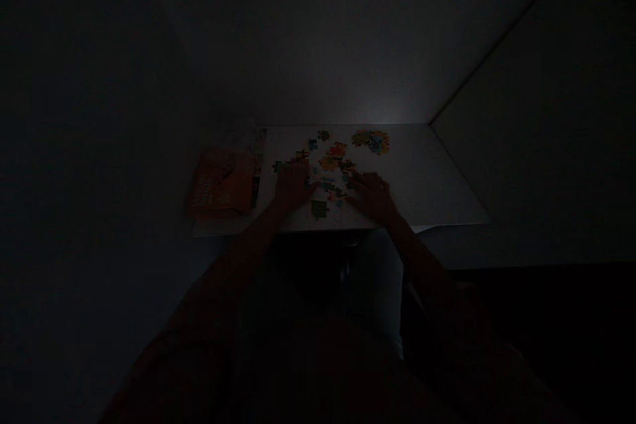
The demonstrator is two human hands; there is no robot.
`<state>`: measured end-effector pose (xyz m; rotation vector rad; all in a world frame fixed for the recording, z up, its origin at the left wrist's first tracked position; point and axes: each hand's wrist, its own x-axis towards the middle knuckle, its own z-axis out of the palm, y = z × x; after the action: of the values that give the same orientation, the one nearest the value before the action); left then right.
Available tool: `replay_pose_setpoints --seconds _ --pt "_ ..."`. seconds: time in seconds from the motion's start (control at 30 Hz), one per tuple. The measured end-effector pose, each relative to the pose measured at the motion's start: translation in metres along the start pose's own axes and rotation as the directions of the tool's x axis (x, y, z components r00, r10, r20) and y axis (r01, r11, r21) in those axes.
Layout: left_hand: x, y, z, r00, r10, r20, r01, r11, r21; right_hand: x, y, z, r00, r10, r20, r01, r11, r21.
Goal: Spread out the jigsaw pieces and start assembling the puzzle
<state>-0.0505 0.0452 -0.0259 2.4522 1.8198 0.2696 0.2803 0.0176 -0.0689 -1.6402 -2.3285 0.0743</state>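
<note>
Several jigsaw puzzle pieces [328, 163] lie spread on a white table [422, 192] in very dim light. My left hand [294, 184] rests flat at the left side of the pieces, fingers stretched forward and thumb out to the right. Just beyond its fingertips are more pieces [302, 154]. My right hand [372, 193] lies at the right side, fingers apart and pointing left, touching or close to the pieces near the middle. Between the hands are small green and pink pieces [336, 192]. A green piece [318, 209] sits nearer the front edge.
An orange box [221, 182] stands at the table's left end, with a dark patterned strip [256, 191] beside it. A heap of puzzle pieces [372, 140] lies at the back right. A pale wall [338, 66] rises behind the table. My legs are under the front edge.
</note>
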Motion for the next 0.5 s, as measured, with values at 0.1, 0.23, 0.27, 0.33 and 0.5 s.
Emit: replay_pose_setpoints --seconds 0.1,0.23,0.27,0.33,0.5 --pt "0.009 -0.005 -0.002 0.997 -0.079 0.026 0.078 0.996 0.036 0.001 0.000 0.001 0.999 0.030 -0.025 -0.029 0.999 0.030" --pt "0.029 0.006 -0.003 0.995 -0.098 0.014 0.097 0.995 0.037 0.001 0.000 0.003 0.997 0.064 -0.054 -0.061 0.997 0.055" --pt "0.037 0.013 -0.002 0.998 -0.054 0.030 0.053 0.998 0.030 0.001 0.000 0.003 0.997 0.060 -0.057 -0.057 0.997 0.056" --pt "0.054 0.030 0.000 0.994 0.079 0.080 -0.080 0.997 0.008 0.001 -0.001 0.003 0.997 0.052 -0.062 -0.048 0.997 0.056" --pt "0.088 0.052 0.006 0.967 0.235 0.103 -0.237 0.971 0.010 0.001 -0.003 0.001 0.996 0.054 -0.074 -0.049 0.996 0.071"
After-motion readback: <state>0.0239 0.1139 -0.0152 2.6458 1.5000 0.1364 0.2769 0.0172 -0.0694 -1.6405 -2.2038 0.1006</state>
